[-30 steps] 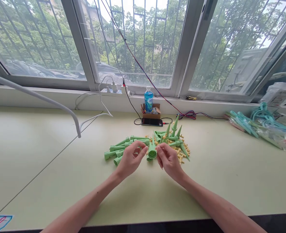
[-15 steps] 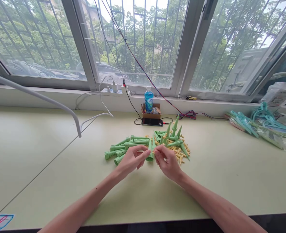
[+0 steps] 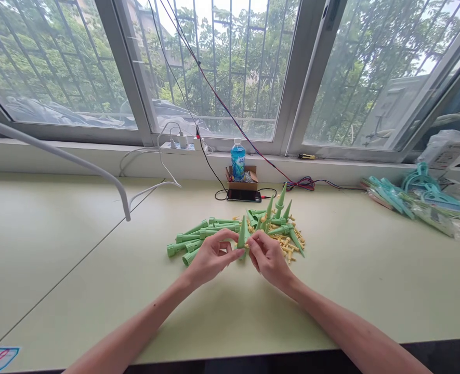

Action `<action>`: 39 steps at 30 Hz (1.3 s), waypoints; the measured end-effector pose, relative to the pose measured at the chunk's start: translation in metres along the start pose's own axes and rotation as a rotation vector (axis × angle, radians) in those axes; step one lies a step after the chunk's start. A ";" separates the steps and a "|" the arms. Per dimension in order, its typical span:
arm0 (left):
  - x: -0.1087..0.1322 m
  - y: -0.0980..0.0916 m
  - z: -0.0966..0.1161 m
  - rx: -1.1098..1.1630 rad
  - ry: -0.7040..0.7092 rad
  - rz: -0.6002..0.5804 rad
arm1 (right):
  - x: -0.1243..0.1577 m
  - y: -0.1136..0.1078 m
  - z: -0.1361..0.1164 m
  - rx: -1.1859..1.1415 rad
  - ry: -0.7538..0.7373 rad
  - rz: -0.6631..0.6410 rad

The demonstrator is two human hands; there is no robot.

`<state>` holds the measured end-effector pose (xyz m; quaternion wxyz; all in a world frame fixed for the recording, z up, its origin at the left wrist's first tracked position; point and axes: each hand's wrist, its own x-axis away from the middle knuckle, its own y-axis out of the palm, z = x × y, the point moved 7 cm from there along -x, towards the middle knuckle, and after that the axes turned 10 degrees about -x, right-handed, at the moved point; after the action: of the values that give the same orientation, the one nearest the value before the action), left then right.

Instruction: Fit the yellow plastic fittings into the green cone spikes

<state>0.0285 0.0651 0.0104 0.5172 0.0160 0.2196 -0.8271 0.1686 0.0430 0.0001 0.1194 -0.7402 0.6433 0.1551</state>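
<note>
Between my hands is a green plastic watering spike [image 3: 242,234], its pointed end up. My left hand [image 3: 213,256] is closed round its lower part, thumb in front. From the right, my right hand [image 3: 267,255] pinches a small yellow valve piece [image 3: 247,244] against the spike's side; the fingers hide most of it. Left of my hands lies a heap of green watering spikes [image 3: 198,236] with wide collars. Just behind my right hand, more pointed green pieces [image 3: 280,202] rise among loose yellow valve pieces [image 3: 290,246].
Behind the heap, a phone [image 3: 244,195] with cables lies before a small cardboard box [image 3: 249,184] and a blue-labelled bottle [image 3: 238,161]. Bagged turquoise items [image 3: 424,192] lie far right. A white curved tube [image 3: 97,169] reaches in from the left.
The watering spike has tipped upright; its open round end faced me before and is now out of sight. My left thumb has moved slightly lower, and my right hand keeps its pinch beside it.
</note>
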 end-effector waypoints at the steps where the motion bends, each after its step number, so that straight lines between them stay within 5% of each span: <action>1: 0.000 -0.001 0.002 0.004 0.027 0.016 | 0.000 0.000 0.000 -0.005 0.006 0.000; 13: 0.003 -0.004 0.008 -0.195 0.217 0.108 | -0.001 0.001 0.007 -0.108 0.096 -0.005; 22: 0.001 -0.008 0.005 -0.091 -0.084 0.158 | -0.002 -0.009 0.003 -0.071 0.041 0.135; 31: 0.002 0.012 -0.017 0.081 -0.290 -0.163 | 0.001 -0.003 -0.009 0.132 -0.147 0.037; 39: 0.003 0.011 -0.018 0.049 -0.250 -0.175 | 0.001 -0.004 -0.001 0.089 -0.088 0.027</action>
<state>0.0335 0.0655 -0.0102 0.4660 -0.0936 0.1340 -0.8695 0.1727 0.0425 0.0001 0.1785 -0.7180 0.6534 0.1604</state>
